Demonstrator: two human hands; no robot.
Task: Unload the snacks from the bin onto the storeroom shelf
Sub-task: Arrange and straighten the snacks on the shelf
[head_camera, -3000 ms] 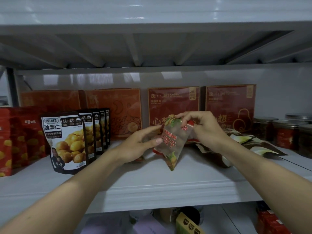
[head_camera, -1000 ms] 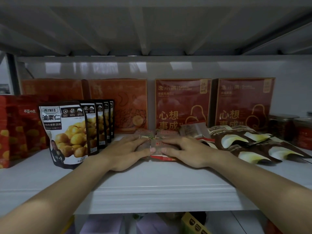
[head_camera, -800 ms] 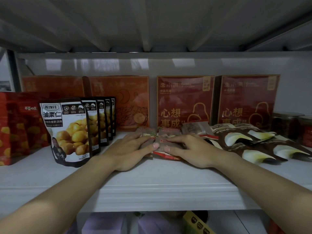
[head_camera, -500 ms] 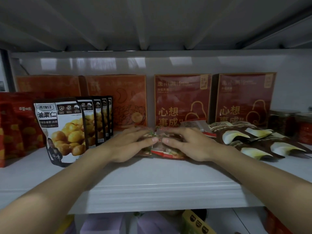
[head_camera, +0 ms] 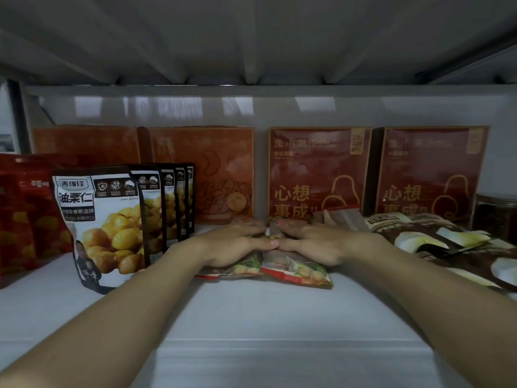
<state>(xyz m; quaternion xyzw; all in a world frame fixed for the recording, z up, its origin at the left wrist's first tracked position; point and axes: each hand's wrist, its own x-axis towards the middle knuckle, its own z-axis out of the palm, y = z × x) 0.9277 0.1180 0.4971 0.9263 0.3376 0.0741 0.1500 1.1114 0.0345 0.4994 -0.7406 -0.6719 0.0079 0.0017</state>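
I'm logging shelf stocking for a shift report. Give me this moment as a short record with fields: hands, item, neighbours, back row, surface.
hands: left hand and right hand lie flat on top of the item, fingertips close together
item: snack packets, lying flat mid-shelf
left neighbours: chestnut pouches, standing upright in a row
right neighbours: brown pouches, lying overlapped
back row: red boxes, upright
surface: white shelf

油栗仁 on pouch (head_camera: 103,228), probably 心想事成 on boxes (head_camera: 317,175)
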